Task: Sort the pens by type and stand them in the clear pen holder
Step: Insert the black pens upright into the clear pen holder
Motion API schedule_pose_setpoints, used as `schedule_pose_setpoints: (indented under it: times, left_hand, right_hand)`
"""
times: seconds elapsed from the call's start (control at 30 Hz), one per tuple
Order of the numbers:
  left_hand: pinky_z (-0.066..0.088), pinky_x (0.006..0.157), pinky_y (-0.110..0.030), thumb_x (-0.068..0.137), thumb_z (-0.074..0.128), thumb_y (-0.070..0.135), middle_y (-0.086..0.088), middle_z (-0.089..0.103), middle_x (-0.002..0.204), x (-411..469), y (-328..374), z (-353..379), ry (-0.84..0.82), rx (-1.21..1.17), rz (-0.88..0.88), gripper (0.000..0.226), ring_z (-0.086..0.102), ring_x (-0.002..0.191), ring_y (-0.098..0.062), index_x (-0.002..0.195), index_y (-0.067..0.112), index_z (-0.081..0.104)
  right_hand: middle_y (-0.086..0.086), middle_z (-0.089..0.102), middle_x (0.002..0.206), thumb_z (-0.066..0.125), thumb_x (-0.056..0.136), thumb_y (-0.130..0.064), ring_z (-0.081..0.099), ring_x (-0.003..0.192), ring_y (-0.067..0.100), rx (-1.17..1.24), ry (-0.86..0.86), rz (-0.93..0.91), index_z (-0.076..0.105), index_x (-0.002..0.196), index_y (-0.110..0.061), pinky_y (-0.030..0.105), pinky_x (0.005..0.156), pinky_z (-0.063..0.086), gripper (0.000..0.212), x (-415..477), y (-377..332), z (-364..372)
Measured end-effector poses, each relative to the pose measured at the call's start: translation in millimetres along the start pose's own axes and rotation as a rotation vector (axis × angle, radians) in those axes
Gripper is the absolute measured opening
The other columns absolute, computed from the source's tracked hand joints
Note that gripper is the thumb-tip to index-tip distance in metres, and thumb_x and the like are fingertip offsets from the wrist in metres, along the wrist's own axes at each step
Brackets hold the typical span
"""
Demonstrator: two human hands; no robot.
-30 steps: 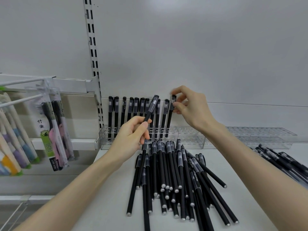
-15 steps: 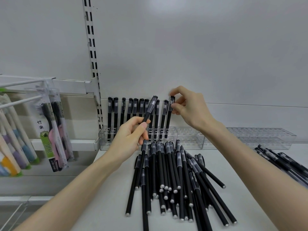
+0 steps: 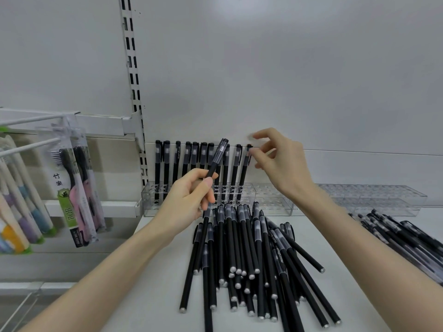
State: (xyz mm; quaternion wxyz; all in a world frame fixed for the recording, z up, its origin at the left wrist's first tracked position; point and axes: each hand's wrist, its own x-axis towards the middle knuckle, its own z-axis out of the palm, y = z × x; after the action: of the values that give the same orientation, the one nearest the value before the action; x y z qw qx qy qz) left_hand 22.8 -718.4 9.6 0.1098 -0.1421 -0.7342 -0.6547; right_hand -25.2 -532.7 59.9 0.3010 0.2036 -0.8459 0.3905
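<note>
A clear pen holder (image 3: 272, 202) stands at the back of the white shelf with several black pens (image 3: 189, 161) upright in its left part. My right hand (image 3: 281, 164) hovers at the top of the rightmost standing pen (image 3: 243, 173); the thumb is at its cap and the index finger is lifted off. In front of the holder my left hand (image 3: 185, 202) grips one black pen (image 3: 219, 153), tilted with its cap up and to the right. A pile of black pens (image 3: 247, 257) lies on the shelf below both hands.
More clear holders (image 3: 374, 197) continue to the right along the back. A second heap of black pens (image 3: 407, 238) lies at the right edge. Packaged toothbrushes (image 3: 74, 188) hang from hooks on the left, beside a slotted upright (image 3: 133, 75).
My right hand has lowered the rightmost pen into the holder and its index finger has come off the cap. My left hand keeps its pen, hardly moved.
</note>
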Motion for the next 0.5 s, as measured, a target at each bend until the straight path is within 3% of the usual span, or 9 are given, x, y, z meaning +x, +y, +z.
schedule_pose_setpoints:
  times: [0.13, 0.2, 0.33, 0.43, 0.5]
  left_hand:
    - [0.039, 0.044, -0.023, 0.098, 0.045, 0.014, 0.000, 0.058, 0.067, -3, 2, 4, -0.076, 0.006, 0.051, 0.018, 0.049, 0.056, -0.010, 0.111, 0.013, 0.058]
    - [0.043, 0.044, -0.024, 0.098, 0.046, 0.013, -0.003, 0.060, 0.067, -4, 4, 8, -0.132, 0.006, 0.062, 0.018, 0.051, 0.053, -0.013, 0.111, 0.008, 0.057]
    - [0.055, 0.065, -0.026, 0.094, 0.053, 0.014, -0.006, 0.070, 0.075, -3, 4, 10, -0.127, 0.048, 0.066, 0.013, 0.066, 0.068, -0.017, 0.100, 0.007, 0.062]
    - [0.047, 0.082, -0.017, 0.093, 0.056, 0.022, 0.007, 0.068, 0.093, 1, -5, 1, 0.002, 0.386, 0.180, 0.012, 0.061, 0.089, -0.002, 0.101, 0.019, 0.065]
    - [0.037, 0.094, -0.022, 0.095, 0.049, 0.038, 0.013, 0.061, 0.107, 2, -12, -6, 0.074, 0.702, 0.277, 0.026, 0.051, 0.103, -0.002, 0.109, 0.024, 0.065]
  right_hand:
    - [-0.005, 0.072, 0.088, 0.070, 0.085, -0.022, 0.068, 0.086, 0.010, 0.381, -0.120, 0.074, 0.062, 0.110, -0.017, 0.028, 0.083, 0.054, 0.027, -18, -15, 3]
    - [-0.009, 0.073, 0.082, 0.071, 0.084, -0.014, 0.068, 0.082, 0.003, 0.515, -0.160, 0.111, 0.060, 0.109, -0.015, 0.020, 0.082, 0.052, 0.028, -22, -16, 7]
    - [-0.003, 0.073, 0.074, 0.069, 0.083, -0.004, 0.069, 0.070, 0.011, 0.641, -0.070, 0.129, 0.060, 0.097, -0.013, 0.027, 0.073, 0.057, 0.019, -22, -17, 0]
    - [0.004, 0.067, 0.080, 0.068, 0.084, -0.003, 0.068, 0.067, 0.016, 0.591, 0.083, 0.109, 0.057, 0.094, -0.016, 0.027, 0.065, 0.057, 0.020, -14, -15, -13]
    - [0.003, 0.064, 0.081, 0.068, 0.085, -0.005, 0.067, 0.069, 0.019, 0.446, 0.187, 0.070, 0.054, 0.096, -0.020, 0.030, 0.065, 0.057, 0.023, -9, -7, -18]
